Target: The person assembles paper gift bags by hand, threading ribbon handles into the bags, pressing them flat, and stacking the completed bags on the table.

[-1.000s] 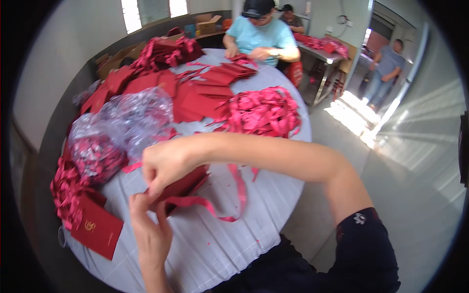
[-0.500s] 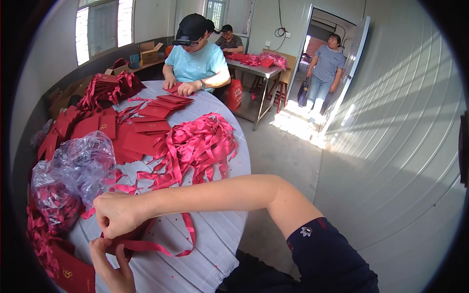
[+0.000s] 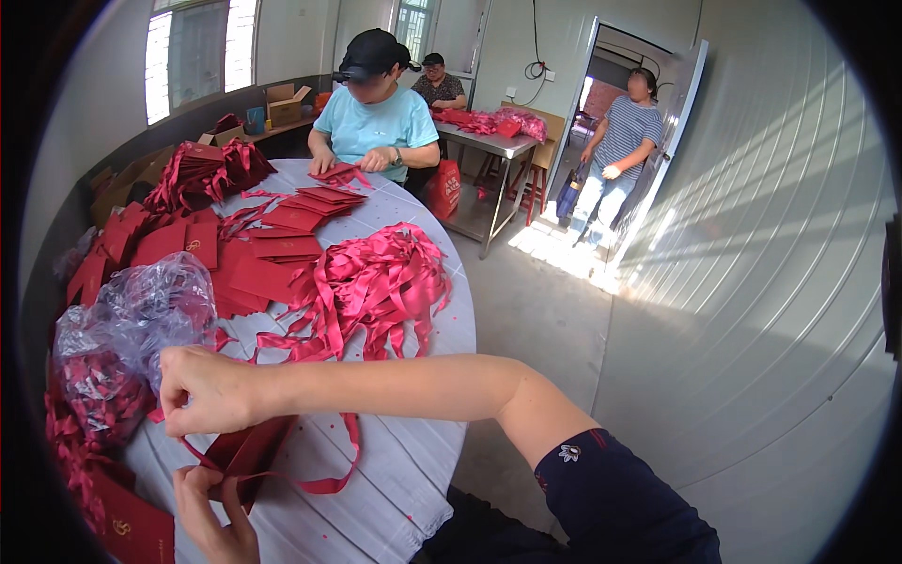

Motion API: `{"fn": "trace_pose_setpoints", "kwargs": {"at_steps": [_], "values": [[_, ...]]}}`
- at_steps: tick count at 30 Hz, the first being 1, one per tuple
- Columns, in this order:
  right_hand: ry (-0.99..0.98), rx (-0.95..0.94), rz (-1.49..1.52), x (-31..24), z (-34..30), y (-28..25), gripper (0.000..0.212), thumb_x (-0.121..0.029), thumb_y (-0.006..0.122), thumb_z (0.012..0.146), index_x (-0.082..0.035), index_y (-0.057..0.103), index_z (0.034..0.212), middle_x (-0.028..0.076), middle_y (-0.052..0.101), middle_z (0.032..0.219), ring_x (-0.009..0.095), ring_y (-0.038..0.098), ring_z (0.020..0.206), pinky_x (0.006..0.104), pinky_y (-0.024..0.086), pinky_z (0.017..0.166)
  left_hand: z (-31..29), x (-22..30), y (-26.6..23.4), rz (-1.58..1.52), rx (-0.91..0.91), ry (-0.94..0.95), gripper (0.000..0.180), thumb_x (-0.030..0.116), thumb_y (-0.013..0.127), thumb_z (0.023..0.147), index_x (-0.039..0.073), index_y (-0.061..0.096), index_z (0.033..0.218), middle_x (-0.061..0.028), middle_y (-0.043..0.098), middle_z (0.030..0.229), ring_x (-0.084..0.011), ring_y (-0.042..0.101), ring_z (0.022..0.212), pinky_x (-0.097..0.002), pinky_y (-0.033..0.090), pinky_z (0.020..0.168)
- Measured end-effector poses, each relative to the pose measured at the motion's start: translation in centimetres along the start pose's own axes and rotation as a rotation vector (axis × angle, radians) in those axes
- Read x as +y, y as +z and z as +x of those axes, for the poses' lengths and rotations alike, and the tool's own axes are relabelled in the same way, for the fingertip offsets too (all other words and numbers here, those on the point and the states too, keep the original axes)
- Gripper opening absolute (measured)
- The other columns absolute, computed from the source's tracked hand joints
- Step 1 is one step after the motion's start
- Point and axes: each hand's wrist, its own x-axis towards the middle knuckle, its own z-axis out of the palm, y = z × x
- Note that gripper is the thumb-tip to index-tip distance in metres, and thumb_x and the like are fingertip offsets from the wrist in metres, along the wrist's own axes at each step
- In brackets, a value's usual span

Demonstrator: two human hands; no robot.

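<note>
At the near left of the table, my left hand grips the lower edge of a dark red paper envelope between thumb and fingers. My right arm reaches across from the right. Above the envelope, my right hand pinches a red ribbon in closed fingers. One stretch of ribbon runs from that pinch down to the envelope near my left fingertips; another part curves in a loose loop over the table to the right. My fingers hide where ribbon and envelope meet.
A pale-covered round table carries a ribbon heap, stacked red envelopes and a clear plastic bag. Across it sits a co-worker handling red pieces. Another person stands at the doorway; a metal table stands behind.
My right hand has lifted and moved slightly left, away from my left hand, drawing the ribbon out between them. More of the envelope shows. The person at the door has raised a forearm.
</note>
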Motion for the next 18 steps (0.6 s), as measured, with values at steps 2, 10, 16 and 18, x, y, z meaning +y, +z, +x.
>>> {"fn": "trace_pose_setpoints", "kwargs": {"at_steps": [2, 10, 16, 18], "values": [[-0.128, 0.004, 0.082, -0.7, 1.0, 0.0, 0.015, -0.016, 0.066, 0.065, -0.001, 0.068, 0.063, 0.015, 0.059, 0.064, 0.024, 0.056, 0.067, 0.037, 0.044, 0.062, -0.6, 0.0, 0.2, -0.067, 0.158, 0.143, 0.018, -0.008, 0.058, 0.081, -0.005, 0.049, 0.096, -0.012, 0.048, 0.086, -0.0261, 0.053, 0.079, -0.0311, 0.043, 0.073], [-0.025, 0.09, 0.033, -2.5, 2.5, -2.4, 0.02, -0.022, 0.066, 0.08, -0.003, 0.071, 0.078, 0.009, 0.061, 0.071, 0.015, 0.056, 0.072, 0.0305, 0.044, 0.065, 2.0, 1.9, 1.2, -0.02, 0.215, 0.315, 0.032, -0.008, 0.068, 0.07, 0.001, 0.062, 0.1, -0.01, 0.055, 0.074, -0.0264, 0.05, 0.067, -0.036, 0.042, 0.059], [0.033, 0.046, 0.114, -3.2, 3.4, -1.2, 0.021, -0.023, 0.067, 0.082, -0.002, 0.071, 0.08, 0.008, 0.06, 0.079, 0.013, 0.055, 0.076, 0.0284, 0.044, 0.067, 1.5, 1.2, 0.6, 0.008, 0.24, 0.318, 0.032, -0.006, 0.069, 0.07, 0.0, 0.062, 0.1, -0.0085, 0.056, 0.073, -0.0247, 0.052, 0.068, -0.0344, 0.043, 0.059], [0.053, 0.045, 0.091, -3.3, 3.6, -1.2, 0.022, -0.023, 0.067, 0.083, -0.002, 0.071, 0.08, 0.007, 0.06, 0.079, 0.013, 0.055, 0.077, 0.0281, 0.044, 0.067, 1.3, 1.2, 0.6, -0.002, 0.222, 0.304, 0.033, -0.006, 0.07, 0.07, 0.001, 0.061, 0.1, -0.008, 0.056, 0.074, -0.0245, 0.053, 0.069, -0.0342, 0.044, 0.06]]}}
